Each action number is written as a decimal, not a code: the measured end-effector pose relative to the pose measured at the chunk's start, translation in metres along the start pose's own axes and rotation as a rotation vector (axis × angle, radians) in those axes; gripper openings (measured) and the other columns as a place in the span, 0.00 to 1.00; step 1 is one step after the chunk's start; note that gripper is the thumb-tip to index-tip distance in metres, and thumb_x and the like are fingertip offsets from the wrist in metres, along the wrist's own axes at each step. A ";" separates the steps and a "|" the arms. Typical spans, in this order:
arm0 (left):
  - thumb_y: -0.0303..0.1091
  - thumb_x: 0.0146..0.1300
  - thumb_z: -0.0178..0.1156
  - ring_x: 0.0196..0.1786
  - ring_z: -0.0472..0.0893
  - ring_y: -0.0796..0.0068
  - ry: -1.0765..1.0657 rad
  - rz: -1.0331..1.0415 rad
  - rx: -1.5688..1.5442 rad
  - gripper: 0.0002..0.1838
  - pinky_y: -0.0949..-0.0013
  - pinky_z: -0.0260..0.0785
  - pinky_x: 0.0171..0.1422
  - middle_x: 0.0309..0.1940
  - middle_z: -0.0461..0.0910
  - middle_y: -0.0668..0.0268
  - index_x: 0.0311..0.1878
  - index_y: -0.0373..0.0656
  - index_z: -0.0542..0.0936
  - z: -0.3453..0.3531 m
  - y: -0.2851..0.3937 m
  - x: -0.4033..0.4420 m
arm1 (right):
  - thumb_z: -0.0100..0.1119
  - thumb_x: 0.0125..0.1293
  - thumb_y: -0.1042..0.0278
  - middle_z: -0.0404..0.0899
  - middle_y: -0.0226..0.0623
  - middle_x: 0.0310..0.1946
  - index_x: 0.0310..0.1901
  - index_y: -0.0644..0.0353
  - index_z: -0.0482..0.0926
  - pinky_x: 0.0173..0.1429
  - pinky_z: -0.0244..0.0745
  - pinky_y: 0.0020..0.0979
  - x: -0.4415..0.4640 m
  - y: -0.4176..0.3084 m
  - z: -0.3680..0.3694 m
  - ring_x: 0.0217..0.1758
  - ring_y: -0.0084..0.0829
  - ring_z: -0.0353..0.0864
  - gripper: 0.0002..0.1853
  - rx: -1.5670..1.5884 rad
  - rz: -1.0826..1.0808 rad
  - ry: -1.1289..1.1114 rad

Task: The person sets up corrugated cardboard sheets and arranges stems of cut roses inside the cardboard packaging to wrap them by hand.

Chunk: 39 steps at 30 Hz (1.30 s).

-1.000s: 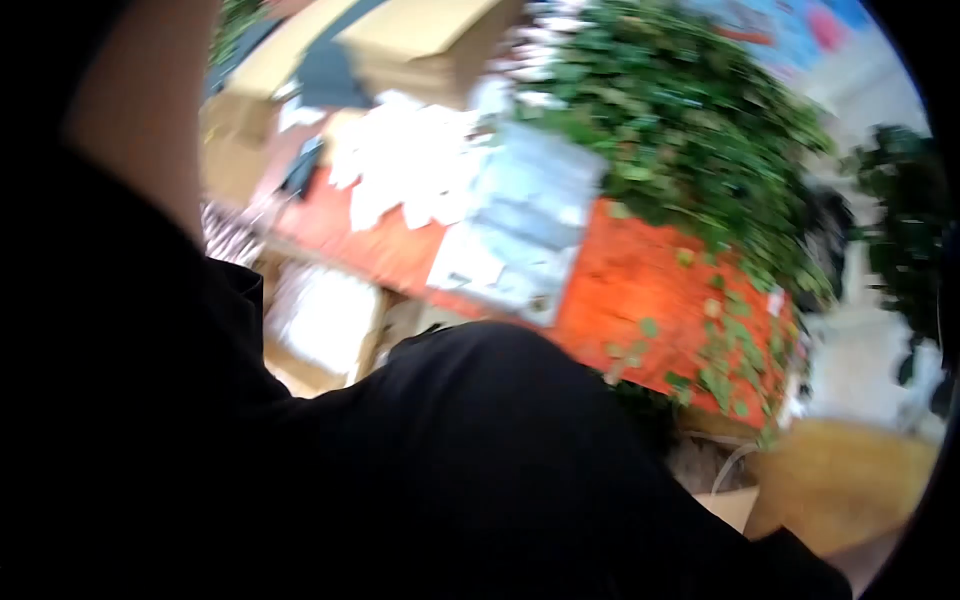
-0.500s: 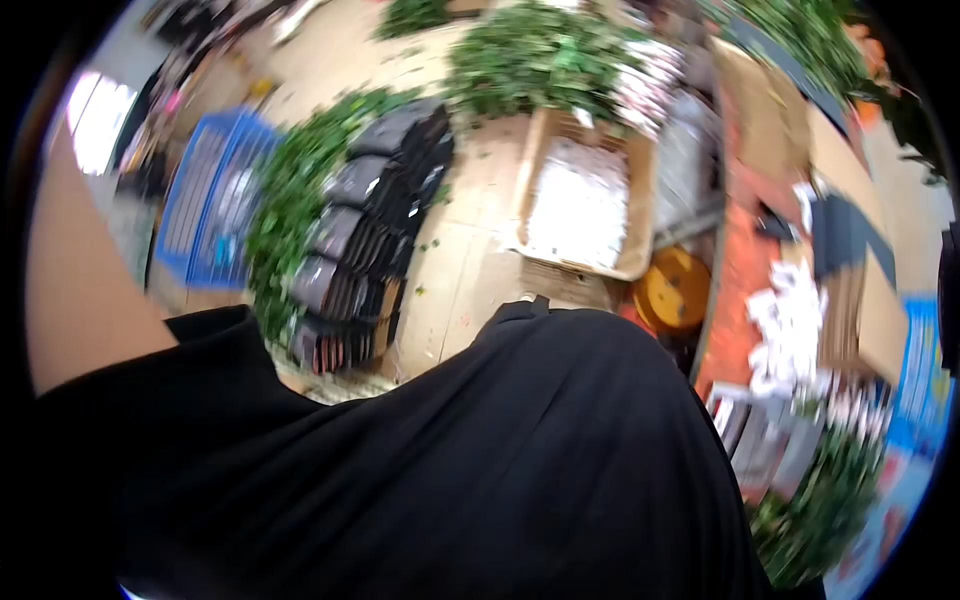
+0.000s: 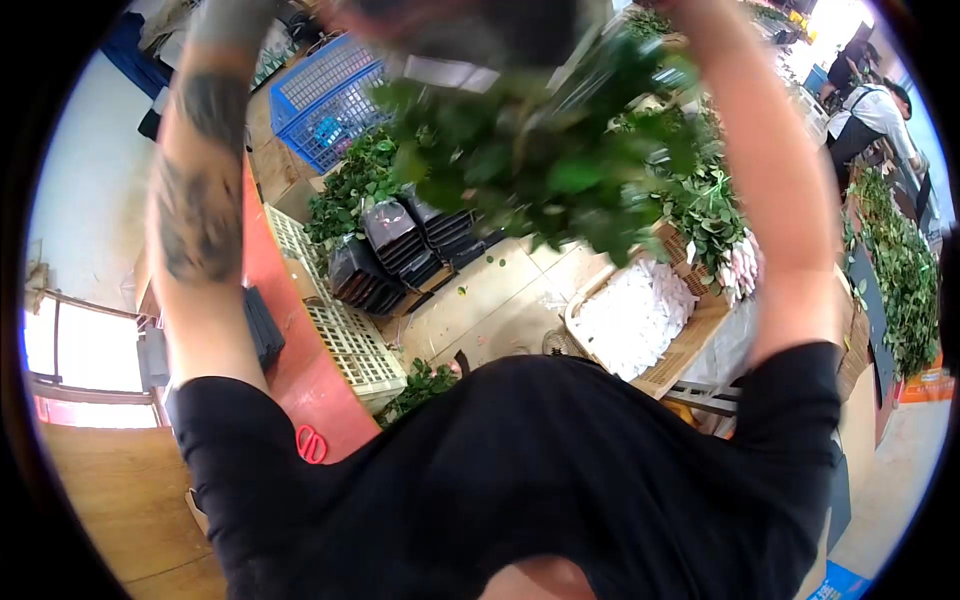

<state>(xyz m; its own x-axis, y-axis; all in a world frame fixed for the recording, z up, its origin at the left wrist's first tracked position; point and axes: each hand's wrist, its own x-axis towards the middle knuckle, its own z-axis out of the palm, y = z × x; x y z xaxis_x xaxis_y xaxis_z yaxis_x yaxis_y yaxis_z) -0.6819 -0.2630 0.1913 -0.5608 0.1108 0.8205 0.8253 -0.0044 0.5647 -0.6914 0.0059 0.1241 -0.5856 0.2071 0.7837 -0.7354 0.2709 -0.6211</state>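
Observation:
Both bare arms are raised toward the top of the view. The tattooed left forearm runs up out of the frame, so my left hand is cut off. At the upper edge only a sliver of my right hand [image 3: 678, 6] shows, and its fingers cannot be made out. Between the arms hangs a blurred bunch of green leafy stems [image 3: 560, 160], leaves downward, with a dark wrapping [image 3: 490, 35] above it. The bunch is near the right hand; the grip on it is hidden. Red-handled scissors [image 3: 311, 444] lie on a red table [image 3: 285, 330] at the left.
Below the bunch are stacked black packets [image 3: 390, 235], a blue crate [image 3: 325, 100] and a cream slatted crate [image 3: 350, 345]. A tan basket [image 3: 690, 345] holds white pieces [image 3: 637, 310]. More greenery [image 3: 895, 270] lies at the right, where a person in white [image 3: 875, 110] bends forward.
The view has swung round and now shows both arms raised. The leafy bunch with its dark wrapping has come in at the top, and the scissors and left-hand table now show.

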 end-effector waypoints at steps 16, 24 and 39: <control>0.66 0.57 0.46 0.45 0.82 0.58 0.211 -0.129 0.112 0.37 0.62 0.72 0.53 0.41 0.83 0.54 0.43 0.37 0.81 0.004 0.006 -0.138 | 0.49 0.66 0.60 0.77 0.40 0.37 0.46 0.65 0.73 0.46 0.72 0.33 -0.175 0.122 0.074 0.39 0.34 0.78 0.16 0.241 -0.147 -0.038; 0.68 0.58 0.42 0.46 0.82 0.58 0.020 -0.306 -0.140 0.39 0.62 0.72 0.54 0.41 0.83 0.54 0.41 0.37 0.83 0.033 -0.045 -0.130 | 0.48 0.68 0.63 0.74 0.50 0.51 0.56 0.67 0.69 0.57 0.68 0.36 -0.200 0.070 -0.049 0.53 0.40 0.74 0.20 -0.417 0.736 -0.681; 0.48 0.65 0.52 0.42 0.81 0.56 -0.500 -0.103 -1.009 0.24 0.61 0.72 0.48 0.37 0.83 0.53 0.37 0.32 0.83 0.174 -0.116 -0.089 | 0.40 0.71 0.47 0.73 0.39 0.56 0.56 0.59 0.72 0.60 0.67 0.41 -0.213 0.043 -0.154 0.55 0.38 0.72 0.25 0.404 1.308 0.051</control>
<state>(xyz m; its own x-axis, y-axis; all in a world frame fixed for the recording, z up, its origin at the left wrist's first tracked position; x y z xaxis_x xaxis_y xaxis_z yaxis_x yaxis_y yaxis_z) -0.7165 -0.0995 0.0371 -0.3467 0.5412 0.7661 0.2195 -0.7473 0.6272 -0.5459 0.1182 -0.0690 -0.9166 0.1344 -0.3766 0.2866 -0.4359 -0.8532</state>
